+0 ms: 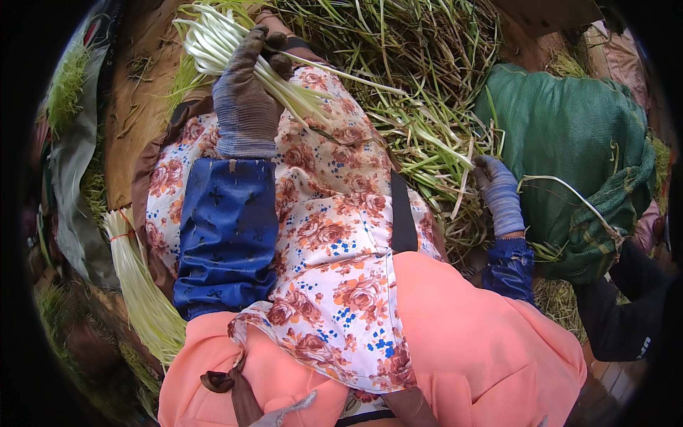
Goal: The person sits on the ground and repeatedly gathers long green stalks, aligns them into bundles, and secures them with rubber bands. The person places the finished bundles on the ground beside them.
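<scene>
My left hand [243,96], in a blue knit glove with soiled fingers, grips a bunch of white-stemmed stalks [213,40] that look like scallions or chives. The bunch is held above my lap, white ends toward the upper left. One longer stalk [368,82] slants away from that hand to the right. At the right, my gloved right hand [496,187] has its fingers closed on the pale end of a stalk [453,152], beside a heap of loose green stalks [416,64]. Its fingertips are partly hidden.
A green mesh sack [565,123] stands right of my right hand, with a loose stalk [573,187] against it. A bundle of pale stalks [144,288] tied with a red band lies at my left. My floral apron [336,224] covers my lap. A dark-sleeved arm [613,315] shows at the far right.
</scene>
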### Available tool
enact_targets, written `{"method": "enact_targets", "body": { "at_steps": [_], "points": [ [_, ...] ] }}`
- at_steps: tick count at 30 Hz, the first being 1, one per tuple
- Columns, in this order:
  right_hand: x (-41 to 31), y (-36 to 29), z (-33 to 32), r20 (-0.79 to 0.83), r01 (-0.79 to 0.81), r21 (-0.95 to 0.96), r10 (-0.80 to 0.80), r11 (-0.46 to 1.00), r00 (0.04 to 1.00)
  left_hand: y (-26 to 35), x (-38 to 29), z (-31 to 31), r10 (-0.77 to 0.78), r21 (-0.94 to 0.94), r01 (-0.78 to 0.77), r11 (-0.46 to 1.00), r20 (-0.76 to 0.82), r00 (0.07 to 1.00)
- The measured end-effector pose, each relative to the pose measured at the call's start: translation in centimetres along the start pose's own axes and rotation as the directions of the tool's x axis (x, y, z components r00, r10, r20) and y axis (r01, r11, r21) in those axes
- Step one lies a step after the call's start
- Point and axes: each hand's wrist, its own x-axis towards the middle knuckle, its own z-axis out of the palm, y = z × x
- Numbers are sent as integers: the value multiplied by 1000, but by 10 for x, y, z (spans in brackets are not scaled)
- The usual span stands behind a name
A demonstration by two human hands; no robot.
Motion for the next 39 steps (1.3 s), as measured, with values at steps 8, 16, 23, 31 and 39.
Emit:
{"method": "enact_targets", "body": {
  "at_steps": [8,16,23,31,39],
  "points": [
    [31,-164,-12,-121,457,213,-441,864,889,-30,-14,3,-146,-153,155,976,66,987],
    [79,-202,-18,-68,488,343,-497,802,865,0,-14,21,-13,13,12,1000,97,995],
    [240,-158,-4,70,-118,69,114,991,991,17,-2,14,75,-115,-69,991,46,996],
    [285,-164,14,85,-181,-101,190,978,978,-27,-13,-3,-169,-69,169,983,5,986],
    [133,-154,-10,336,-246,794,-63,556,940,-51,-16,6,-334,-109,326,939,-63,940]
  ]
}}
